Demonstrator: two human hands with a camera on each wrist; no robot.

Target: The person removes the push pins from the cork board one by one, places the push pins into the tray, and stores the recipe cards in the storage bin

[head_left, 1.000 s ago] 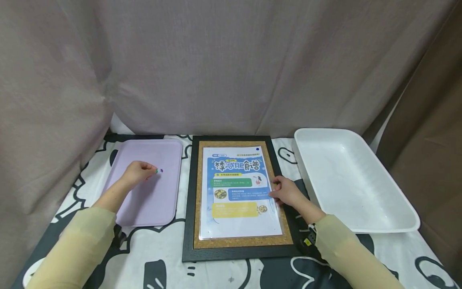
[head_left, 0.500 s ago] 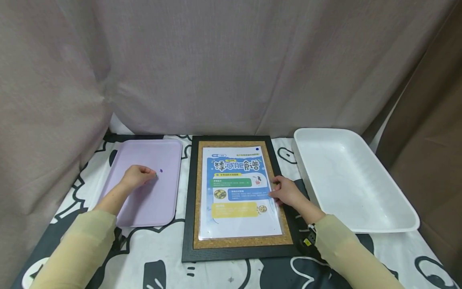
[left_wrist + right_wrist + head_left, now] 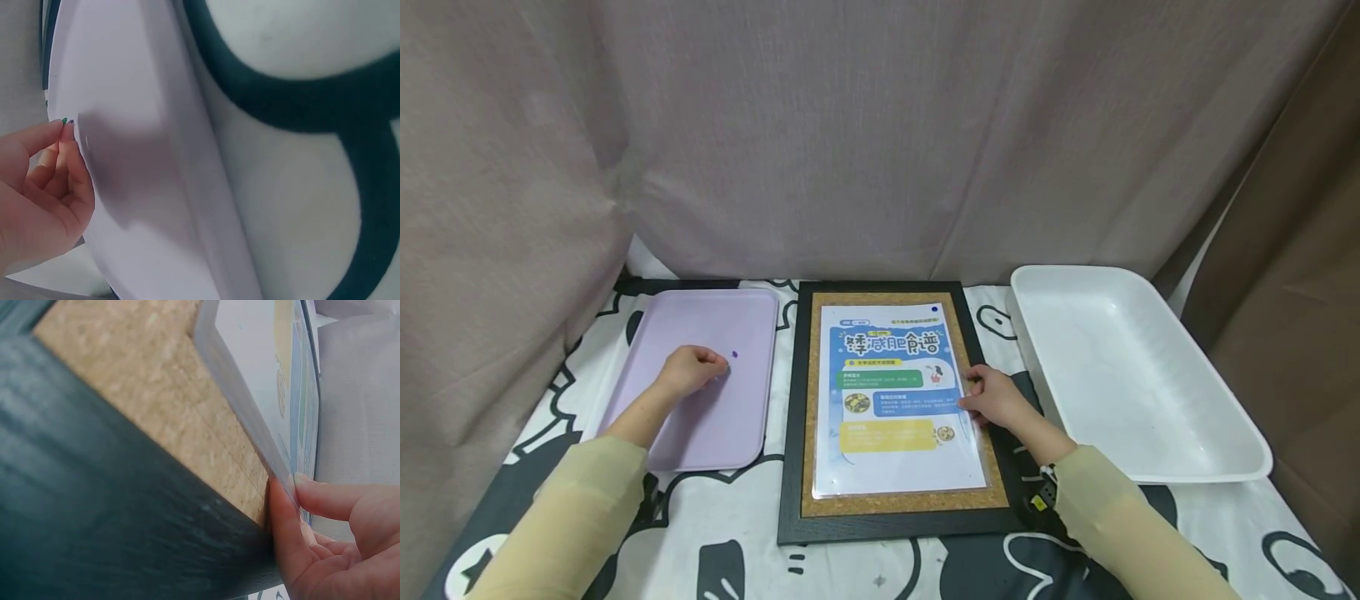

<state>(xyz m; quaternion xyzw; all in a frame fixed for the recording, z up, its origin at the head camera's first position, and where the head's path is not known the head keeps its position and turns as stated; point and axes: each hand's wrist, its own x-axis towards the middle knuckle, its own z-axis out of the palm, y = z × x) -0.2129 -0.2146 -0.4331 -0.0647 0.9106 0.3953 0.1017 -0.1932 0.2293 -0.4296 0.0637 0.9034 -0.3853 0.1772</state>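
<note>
Over the lilac tray (image 3: pixel 752 442), my left hand (image 3: pixel 688 371) pinches a tiny green thing (image 3: pixel 64 120) between thumb and forefinger; it looks like a pushpin, mostly hidden by the fingertips. Just beyond those fingertips a small purple pin (image 3: pixel 734 355) lies on the tray. My right hand (image 3: pixel 992 397) pinches the right edge of a laminated poster (image 3: pixel 898 471), thumb on top and forefinger underneath, as the right wrist view shows. The poster lies on a cork board (image 3: pixel 910 502) with a black frame (image 3: pixel 895 527). A dark blue pin (image 3: pixel 935 309) sits at its top right corner.
A deep white tray (image 3: pixel 1150 375) stands to the right of the board. The patterned tablecloth (image 3: pixel 850 575) lies under everything. A grey curtain (image 3: pixel 880 142) hangs behind the table, and a brown one (image 3: pixel 1292 308) on the right.
My left hand has dipped slightly over the lilac tray, and its fingertips now cover the green thing in the head view. The right hand keeps its place on the poster's edge.
</note>
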